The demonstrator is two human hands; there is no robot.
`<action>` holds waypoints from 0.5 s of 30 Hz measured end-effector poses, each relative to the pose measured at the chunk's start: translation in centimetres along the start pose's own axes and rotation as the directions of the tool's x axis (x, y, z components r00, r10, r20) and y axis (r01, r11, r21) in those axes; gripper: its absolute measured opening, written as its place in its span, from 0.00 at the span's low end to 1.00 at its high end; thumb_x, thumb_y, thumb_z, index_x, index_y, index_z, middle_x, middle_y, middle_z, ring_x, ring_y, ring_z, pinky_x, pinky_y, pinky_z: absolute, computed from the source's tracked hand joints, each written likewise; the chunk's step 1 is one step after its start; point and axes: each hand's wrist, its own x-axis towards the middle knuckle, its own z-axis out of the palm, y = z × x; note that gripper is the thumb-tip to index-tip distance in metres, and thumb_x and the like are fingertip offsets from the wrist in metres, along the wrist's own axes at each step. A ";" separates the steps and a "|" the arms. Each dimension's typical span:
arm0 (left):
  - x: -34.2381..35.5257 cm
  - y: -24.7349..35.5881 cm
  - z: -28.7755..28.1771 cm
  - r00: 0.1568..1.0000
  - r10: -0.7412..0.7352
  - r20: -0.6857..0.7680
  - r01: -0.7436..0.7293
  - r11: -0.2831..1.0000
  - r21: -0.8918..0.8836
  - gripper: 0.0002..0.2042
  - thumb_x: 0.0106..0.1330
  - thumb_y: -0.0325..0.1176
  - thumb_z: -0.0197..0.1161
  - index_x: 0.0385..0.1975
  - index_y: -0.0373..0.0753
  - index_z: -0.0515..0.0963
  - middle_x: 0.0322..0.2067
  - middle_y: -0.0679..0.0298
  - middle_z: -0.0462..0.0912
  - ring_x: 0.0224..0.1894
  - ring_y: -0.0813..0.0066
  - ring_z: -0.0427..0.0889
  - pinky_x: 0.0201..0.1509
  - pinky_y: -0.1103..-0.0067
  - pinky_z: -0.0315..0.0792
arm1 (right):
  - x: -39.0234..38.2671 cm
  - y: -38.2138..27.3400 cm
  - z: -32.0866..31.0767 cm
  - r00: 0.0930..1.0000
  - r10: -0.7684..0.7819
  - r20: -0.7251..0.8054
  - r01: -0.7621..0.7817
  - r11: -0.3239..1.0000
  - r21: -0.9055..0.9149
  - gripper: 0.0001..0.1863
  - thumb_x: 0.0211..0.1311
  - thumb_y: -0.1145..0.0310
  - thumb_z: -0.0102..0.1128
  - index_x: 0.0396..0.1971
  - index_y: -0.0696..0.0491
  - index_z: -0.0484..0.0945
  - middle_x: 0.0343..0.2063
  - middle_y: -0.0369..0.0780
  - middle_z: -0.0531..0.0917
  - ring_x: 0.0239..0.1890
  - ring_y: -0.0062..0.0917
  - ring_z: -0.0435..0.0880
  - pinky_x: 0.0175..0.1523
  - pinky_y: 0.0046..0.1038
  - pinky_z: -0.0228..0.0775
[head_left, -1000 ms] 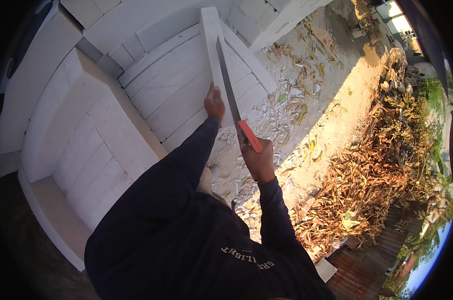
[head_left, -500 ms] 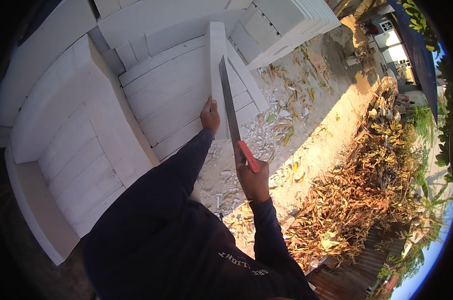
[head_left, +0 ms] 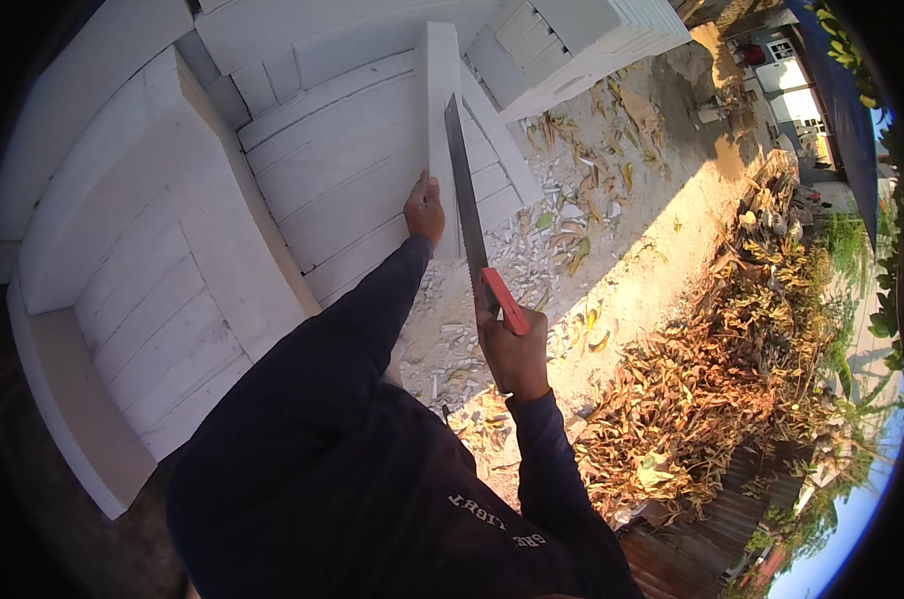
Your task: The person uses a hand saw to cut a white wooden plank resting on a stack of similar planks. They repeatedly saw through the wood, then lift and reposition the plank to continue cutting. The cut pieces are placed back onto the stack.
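- The fingers of the right hand [head_left: 517,349] were wrapped tight around the red handle [head_left: 505,299] of a hand saw [head_left: 464,195]; the fingers of the left hand [head_left: 424,210] lay together, pressed flat against the near end of the upright white block [head_left: 438,110].
- Compared with the view a second before, the saw blade stood further up along the right face of the block, its tip now near the block's upper half, and the left hand sat at much the same spot on the block's lower end. In my judgement the stroke was being carried forward along the block's edge, so trimming was under way rather than finished.
- The block stood on the stacked white blocks [head_left: 332,170], just left of the blade; the blade lay touching or just beside its right edge, which of the two could not be told.
- Further white stacks [head_left: 133,299] lay to the left.
- White offcuts and chips [head_left: 502,260] littered the sandy ground [head_left: 632,270] below the saw.
- Dry leaves [head_left: 731,369] were heaped well apart, to the right.
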 end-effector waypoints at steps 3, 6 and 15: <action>1.7 1.6 0.7 0.999 -0.038 -0.002 0.038 0.998 -0.059 0.24 0.79 0.40 0.54 0.62 0.24 0.75 0.59 0.40 0.81 0.64 0.52 0.80 0.67 0.71 0.71 | 3.2 -0.6 0.6 0.996 0.066 0.055 -0.070 0.995 0.072 0.14 0.60 0.73 0.67 0.20 0.63 0.72 0.14 0.40 0.71 0.21 0.20 0.65 0.28 0.34 0.62; 0.6 0.8 0.2 0.996 -0.089 0.007 0.089 0.992 -0.093 0.24 0.79 0.41 0.54 0.61 0.24 0.75 0.59 0.40 0.81 0.63 0.52 0.80 0.67 0.71 0.71 | 2.2 2.6 2.4 1.000 0.016 0.005 -0.017 0.984 0.175 0.14 0.59 0.73 0.67 0.21 0.63 0.73 0.13 0.42 0.71 0.20 0.22 0.67 0.28 0.34 0.62; 0.4 1.3 -0.4 0.999 -0.036 0.031 0.035 0.999 0.005 0.26 0.79 0.42 0.53 0.63 0.23 0.73 0.59 0.40 0.80 0.63 0.61 0.79 0.66 0.75 0.70 | 2.1 2.6 3.2 0.999 -0.040 -0.031 0.043 0.996 0.083 0.08 0.58 0.76 0.62 0.23 0.65 0.75 0.16 0.49 0.75 0.18 0.32 0.72 0.30 0.36 0.67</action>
